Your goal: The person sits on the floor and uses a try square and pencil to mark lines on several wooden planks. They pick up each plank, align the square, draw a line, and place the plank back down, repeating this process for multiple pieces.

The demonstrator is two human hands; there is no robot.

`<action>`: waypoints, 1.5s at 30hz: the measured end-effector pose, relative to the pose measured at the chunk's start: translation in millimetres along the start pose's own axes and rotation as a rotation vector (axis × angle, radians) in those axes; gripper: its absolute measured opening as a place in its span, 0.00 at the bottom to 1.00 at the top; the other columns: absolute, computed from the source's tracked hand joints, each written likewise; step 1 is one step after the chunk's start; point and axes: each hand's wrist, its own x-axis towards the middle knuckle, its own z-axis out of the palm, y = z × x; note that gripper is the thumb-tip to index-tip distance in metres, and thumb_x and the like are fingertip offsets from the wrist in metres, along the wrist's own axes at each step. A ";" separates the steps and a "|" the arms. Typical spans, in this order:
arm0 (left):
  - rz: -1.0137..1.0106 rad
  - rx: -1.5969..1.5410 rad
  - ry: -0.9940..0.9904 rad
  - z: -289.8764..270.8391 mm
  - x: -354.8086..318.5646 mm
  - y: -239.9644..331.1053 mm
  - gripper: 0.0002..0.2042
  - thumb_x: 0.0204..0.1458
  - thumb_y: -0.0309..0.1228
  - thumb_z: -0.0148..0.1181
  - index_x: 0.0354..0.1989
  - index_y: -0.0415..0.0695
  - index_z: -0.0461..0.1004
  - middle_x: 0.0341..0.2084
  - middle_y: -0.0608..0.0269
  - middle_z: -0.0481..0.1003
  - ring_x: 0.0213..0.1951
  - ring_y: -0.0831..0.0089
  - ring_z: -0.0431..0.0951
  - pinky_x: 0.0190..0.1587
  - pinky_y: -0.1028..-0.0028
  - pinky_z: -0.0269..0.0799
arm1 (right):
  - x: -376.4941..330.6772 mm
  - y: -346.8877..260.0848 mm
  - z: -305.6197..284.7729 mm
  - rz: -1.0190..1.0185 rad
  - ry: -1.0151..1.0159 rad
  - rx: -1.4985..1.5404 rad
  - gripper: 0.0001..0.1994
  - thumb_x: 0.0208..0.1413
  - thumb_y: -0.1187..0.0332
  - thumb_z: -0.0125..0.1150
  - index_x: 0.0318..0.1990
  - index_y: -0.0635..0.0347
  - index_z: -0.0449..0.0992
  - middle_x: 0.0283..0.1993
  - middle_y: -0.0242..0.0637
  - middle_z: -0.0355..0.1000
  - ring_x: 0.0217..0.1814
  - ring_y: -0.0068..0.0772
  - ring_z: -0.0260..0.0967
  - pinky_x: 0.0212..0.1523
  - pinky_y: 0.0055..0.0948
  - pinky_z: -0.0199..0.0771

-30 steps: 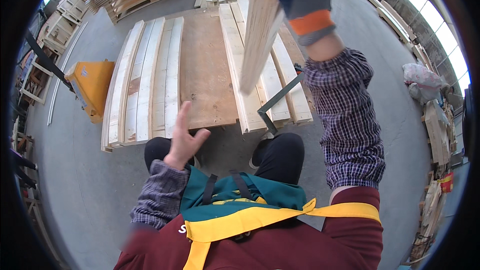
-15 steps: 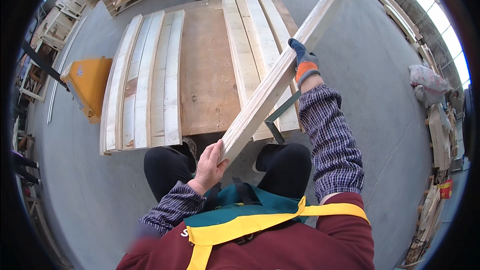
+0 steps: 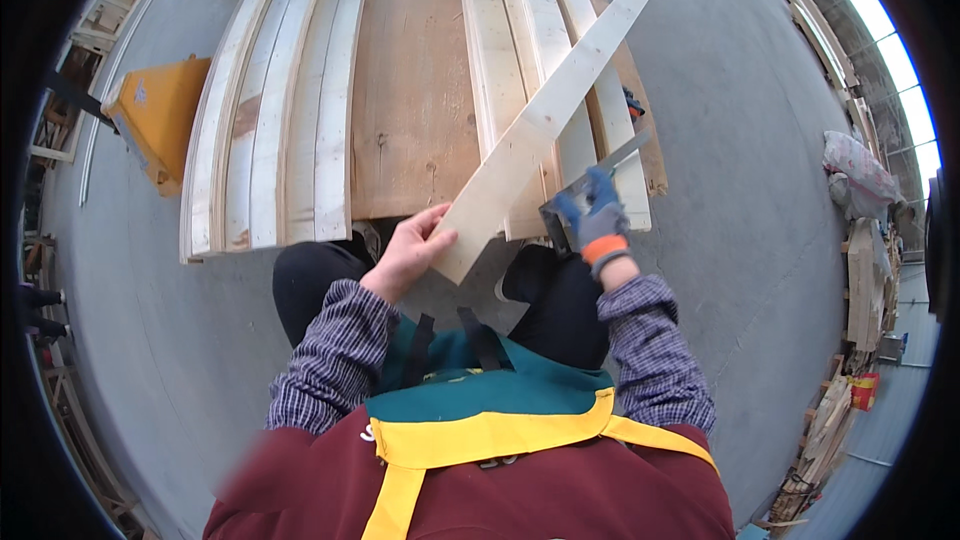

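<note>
My bare left hand [image 3: 408, 248] is closed around the near end of a pale wooden board [image 3: 545, 125]. The board slants up and to the right, its far end above the right-hand row of boards [image 3: 490, 50]. My right hand [image 3: 598, 220] wears a blue-grey glove with an orange cuff. Its thumb and fingers are spread over a metal square [image 3: 625, 150] at the near end of that row. Whether they touch the square I cannot tell. Another dark blue and orange glove [image 3: 634, 105] shows at the row's right side, partly hidden.
Both rows of boards, the other being on the left [image 3: 270, 120], lie on a brown wooden panel [image 3: 410, 100]. A yellow pallet-jack part [image 3: 155, 120] stands at the left. Stacked timber [image 3: 865, 280] and a white sack [image 3: 855, 170] line the right side.
My right hand has let go of the board and come down toward me, to the square. The board has turned, its broad face now up. My view has shifted, so the rows appear higher.
</note>
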 end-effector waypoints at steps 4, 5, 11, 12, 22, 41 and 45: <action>-0.001 -0.045 0.062 -5.4 -3.3 -5.2 0.24 0.57 0.31 0.61 0.61 0.36 0.65 0.47 0.61 0.75 0.47 0.77 0.74 0.51 0.77 0.68 | -44.5 -19.8 13.0 -0.146 -0.094 -0.559 0.40 0.42 0.57 0.73 0.63 0.55 0.58 0.50 0.49 0.69 0.54 0.54 0.67 0.53 0.49 0.68; 0.006 -0.026 0.069 -7.7 -6.7 -5.6 0.24 0.57 0.31 0.60 0.61 0.37 0.65 0.48 0.61 0.74 0.47 0.77 0.73 0.51 0.77 0.68 | -42.3 -24.8 14.8 -0.120 -0.127 -0.637 0.38 0.43 0.58 0.72 0.62 0.55 0.59 0.49 0.48 0.70 0.53 0.53 0.67 0.52 0.50 0.69; -0.031 -0.139 0.139 -15.3 -38.2 -17.7 0.27 0.60 0.39 0.56 0.65 0.41 0.60 0.48 0.60 0.74 0.49 0.76 0.71 0.48 0.74 0.68 | -33.2 -26.3 28.7 -0.079 -0.108 -0.818 0.25 0.48 0.66 0.64 0.54 0.53 0.64 0.42 0.47 0.74 0.46 0.52 0.72 0.42 0.50 0.73; -0.062 -0.120 0.152 -16.1 -42.8 -21.7 0.24 0.63 0.39 0.51 0.66 0.46 0.60 0.46 0.66 0.74 0.44 0.79 0.72 0.46 0.76 0.70 | -30.2 -24.4 27.9 -0.081 -0.094 -0.595 0.20 0.49 0.69 0.61 0.50 0.54 0.66 0.41 0.49 0.74 0.46 0.53 0.72 0.45 0.49 0.73; 0.145 0.193 0.313 -12.9 -66.4 -49.1 0.21 0.57 0.39 0.62 0.56 0.43 0.67 0.42 0.60 0.74 0.42 0.72 0.76 0.42 0.74 0.73 | -60.4 -81.7 -14.1 -0.783 0.482 -0.149 0.25 0.52 0.79 0.52 0.60 0.63 0.65 0.40 0.43 0.68 0.38 0.40 0.67 0.40 0.34 0.71; 0.566 0.504 0.829 -22.3 -52.3 -32.8 0.12 0.62 0.29 0.55 0.51 0.37 0.69 0.31 0.69 0.71 0.34 0.81 0.69 0.41 0.80 0.67 | -100.1 -120.9 16.6 -0.981 -0.049 0.019 0.28 0.40 0.77 0.60 0.55 0.55 0.73 0.32 0.34 0.71 0.29 0.36 0.71 0.27 0.32 0.73; 0.385 -0.062 0.366 -18.4 -53.1 8.9 0.15 0.62 0.37 0.54 0.46 0.37 0.75 0.29 0.66 0.76 0.31 0.77 0.71 0.39 0.79 0.67 | -106.7 -135.9 19.4 -1.138 -0.298 0.000 0.27 0.39 0.75 0.63 0.54 0.52 0.74 0.30 0.31 0.71 0.27 0.33 0.71 0.25 0.29 0.73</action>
